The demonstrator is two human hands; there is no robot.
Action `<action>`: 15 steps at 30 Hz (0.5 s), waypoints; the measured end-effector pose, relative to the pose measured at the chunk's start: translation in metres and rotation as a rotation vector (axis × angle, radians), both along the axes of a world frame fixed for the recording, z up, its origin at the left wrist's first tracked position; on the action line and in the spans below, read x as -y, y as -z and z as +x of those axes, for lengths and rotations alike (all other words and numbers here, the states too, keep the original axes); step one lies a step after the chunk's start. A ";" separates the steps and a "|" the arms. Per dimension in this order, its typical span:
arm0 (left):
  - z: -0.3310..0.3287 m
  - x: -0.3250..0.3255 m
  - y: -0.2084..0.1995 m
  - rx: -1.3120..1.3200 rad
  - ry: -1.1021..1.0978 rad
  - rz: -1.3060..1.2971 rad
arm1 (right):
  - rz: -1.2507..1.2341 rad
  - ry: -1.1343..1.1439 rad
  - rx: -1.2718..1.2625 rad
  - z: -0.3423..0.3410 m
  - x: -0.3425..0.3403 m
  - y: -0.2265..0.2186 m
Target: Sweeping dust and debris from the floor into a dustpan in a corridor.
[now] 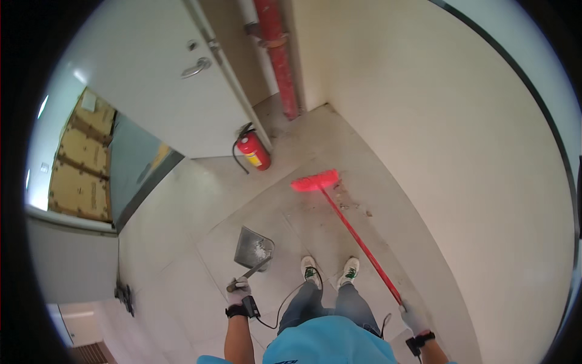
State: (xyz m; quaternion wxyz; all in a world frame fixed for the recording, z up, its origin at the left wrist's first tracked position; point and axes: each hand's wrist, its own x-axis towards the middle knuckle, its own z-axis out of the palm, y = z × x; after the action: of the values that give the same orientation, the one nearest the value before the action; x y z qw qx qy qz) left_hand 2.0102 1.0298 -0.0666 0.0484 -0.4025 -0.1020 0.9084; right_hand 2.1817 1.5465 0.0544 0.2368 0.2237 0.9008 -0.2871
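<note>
Here our left hand (238, 292) grips the dustpan (253, 248) handle, right hand (413, 320) clasps the broom (339, 209); we should sweep the centre-frame debris (351, 203) gently panward.

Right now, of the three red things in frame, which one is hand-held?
The red broom: its long handle runs into the right hand. The red fire extinguisher stands by the door and the red pipe runs up the wall, both untouched.

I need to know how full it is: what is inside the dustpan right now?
The grey dustpan, held by the left hand, holds a small pale heap of sweepings near its back. What the heap is made of is too small to tell.
</note>
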 end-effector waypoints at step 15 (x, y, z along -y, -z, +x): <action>0.029 0.049 0.081 0.074 -0.107 -0.114 | 0.134 -0.563 -0.086 -0.169 -0.006 0.160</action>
State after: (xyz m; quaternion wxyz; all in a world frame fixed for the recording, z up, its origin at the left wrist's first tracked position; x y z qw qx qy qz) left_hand 2.0390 0.9812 -0.1477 -0.0271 -0.4317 -0.0733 0.8986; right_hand 2.0124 1.5524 -0.1059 0.2535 -0.0321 0.9537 -0.1589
